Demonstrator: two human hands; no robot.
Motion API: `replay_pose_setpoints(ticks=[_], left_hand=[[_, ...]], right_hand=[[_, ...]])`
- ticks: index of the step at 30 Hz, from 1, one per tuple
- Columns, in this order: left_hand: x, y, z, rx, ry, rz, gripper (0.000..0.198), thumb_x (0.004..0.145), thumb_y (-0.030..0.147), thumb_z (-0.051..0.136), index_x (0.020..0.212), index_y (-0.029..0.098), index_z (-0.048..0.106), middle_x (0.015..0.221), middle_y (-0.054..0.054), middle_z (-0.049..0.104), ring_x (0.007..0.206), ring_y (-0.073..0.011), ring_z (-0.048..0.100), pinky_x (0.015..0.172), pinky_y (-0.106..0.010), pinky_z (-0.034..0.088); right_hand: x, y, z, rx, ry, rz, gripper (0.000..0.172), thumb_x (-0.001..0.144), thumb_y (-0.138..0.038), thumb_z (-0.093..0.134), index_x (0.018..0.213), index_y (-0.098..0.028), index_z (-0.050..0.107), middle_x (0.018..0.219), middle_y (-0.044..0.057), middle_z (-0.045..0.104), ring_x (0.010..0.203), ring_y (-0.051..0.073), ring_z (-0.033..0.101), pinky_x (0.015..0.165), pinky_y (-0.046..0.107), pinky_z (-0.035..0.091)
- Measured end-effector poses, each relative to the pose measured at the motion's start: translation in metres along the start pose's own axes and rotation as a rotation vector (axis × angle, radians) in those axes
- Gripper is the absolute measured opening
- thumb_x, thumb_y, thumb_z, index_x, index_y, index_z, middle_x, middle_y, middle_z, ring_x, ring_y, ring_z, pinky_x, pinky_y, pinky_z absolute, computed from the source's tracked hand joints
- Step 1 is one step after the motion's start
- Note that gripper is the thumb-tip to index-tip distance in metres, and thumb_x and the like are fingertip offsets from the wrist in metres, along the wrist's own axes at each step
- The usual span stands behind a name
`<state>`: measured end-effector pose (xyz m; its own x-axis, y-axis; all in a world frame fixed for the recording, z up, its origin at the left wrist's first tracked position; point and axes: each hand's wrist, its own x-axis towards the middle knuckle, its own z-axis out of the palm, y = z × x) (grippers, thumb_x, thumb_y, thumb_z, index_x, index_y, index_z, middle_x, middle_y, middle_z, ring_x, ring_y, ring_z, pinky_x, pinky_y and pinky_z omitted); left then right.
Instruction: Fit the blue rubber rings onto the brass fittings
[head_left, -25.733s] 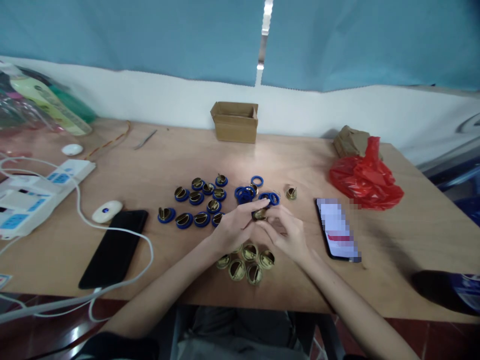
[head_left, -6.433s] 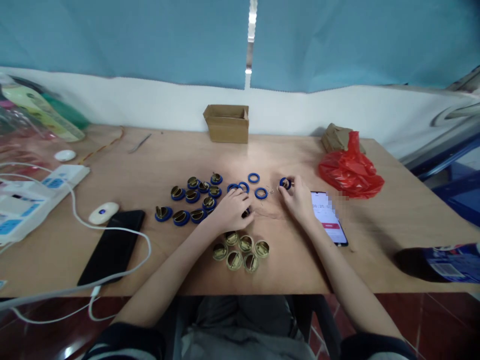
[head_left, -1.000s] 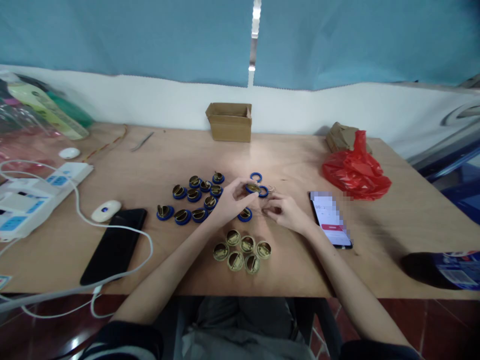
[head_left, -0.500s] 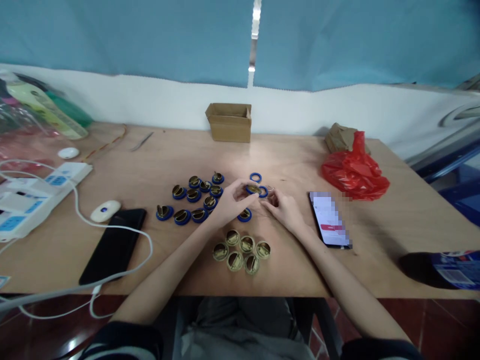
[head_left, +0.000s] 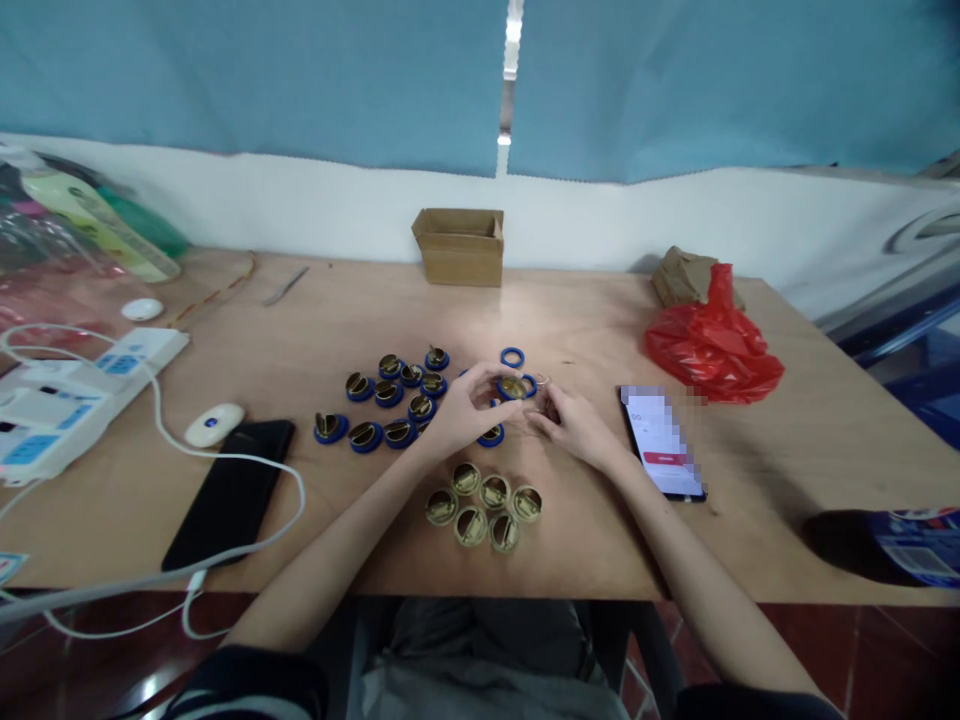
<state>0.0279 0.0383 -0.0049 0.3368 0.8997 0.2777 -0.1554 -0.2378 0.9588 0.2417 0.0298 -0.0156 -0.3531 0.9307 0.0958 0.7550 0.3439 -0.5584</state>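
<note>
Blue curtains (head_left: 300, 80) hang behind a big wooden table (head_left: 810, 440) that fills the middle of the frame. At the right sits a red plastic bag (head_left: 712, 345). At the top middle is a small cardboard box (head_left: 459, 245), at the left a black phone (head_left: 225, 495), and just right of the hands a lit phone (head_left: 664, 445). The left hand (head_left: 457, 412) pinches a brass cap (head_left: 513, 386) between thumb and fingertips, just above the table in the middle of the frame. The right hand (head_left: 577, 428) is curled beside it with its fingertips close to the cap; I cannot tell if it holds anything. Ringed caps (head_left: 379, 405), each brass with a blue ring on it, lie left of the hands, and bare caps (head_left: 484, 505) lie below them. One loose blue ring (head_left: 512, 357) lies just above. The brass cap looks small, hard, light and smooth, so it may slip; its round edge seems the best place to hold. The ring looks soft and bendy. Fingers hide much of the held cap, so it is hard to see if a ring is on it. At the lower right, a dark bottle (head_left: 885, 545) is cut off by the edge.
</note>
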Motion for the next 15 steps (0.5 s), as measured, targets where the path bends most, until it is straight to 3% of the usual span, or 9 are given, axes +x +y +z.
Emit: replay_pose_setpoints(ticks=[4, 11, 15], left_hand=[[-0.002, -0.001, 0.001, -0.008, -0.023, 0.001, 0.041, 0.077, 0.019, 0.08, 0.114, 0.019, 0.062, 0.118, -0.011, 0.073, 0.111, -0.0224, 0.071, 0.098, -0.037, 0.057], [-0.005, 0.002, 0.006, 0.1, -0.01, 0.068, 0.047, 0.075, 0.015, 0.081, 0.117, 0.019, 0.06, 0.123, -0.012, 0.072, 0.118, -0.0248, 0.069, 0.107, -0.043, 0.053], [-0.007, 0.005, 0.007, 0.079, -0.014, 0.026, 0.044, 0.078, 0.018, 0.078, 0.117, 0.019, 0.059, 0.12, -0.013, 0.073, 0.116, -0.0249, 0.07, 0.098, -0.039, 0.057]], right_hand=[[-0.001, -0.002, -0.005, 0.025, -0.021, -0.059, 0.01, 0.09, -0.028, 0.059, 0.084, -0.021, 0.054, 0.07, 0.002, 0.059, 0.058, 0.017, 0.051, 0.058, 0.03, 0.033], [-0.001, -0.006, -0.013, 0.103, -0.083, -0.122, 0.023, 0.091, -0.027, 0.057, 0.07, -0.021, 0.049, 0.064, -0.001, 0.054, 0.059, 0.014, 0.046, 0.059, 0.028, 0.033], [0.001, -0.012, -0.014, 0.323, 0.071, -0.009, 0.034, 0.096, -0.042, 0.054, 0.069, -0.021, 0.049, 0.063, -0.003, 0.049, 0.058, 0.014, 0.045, 0.059, 0.028, 0.035]])
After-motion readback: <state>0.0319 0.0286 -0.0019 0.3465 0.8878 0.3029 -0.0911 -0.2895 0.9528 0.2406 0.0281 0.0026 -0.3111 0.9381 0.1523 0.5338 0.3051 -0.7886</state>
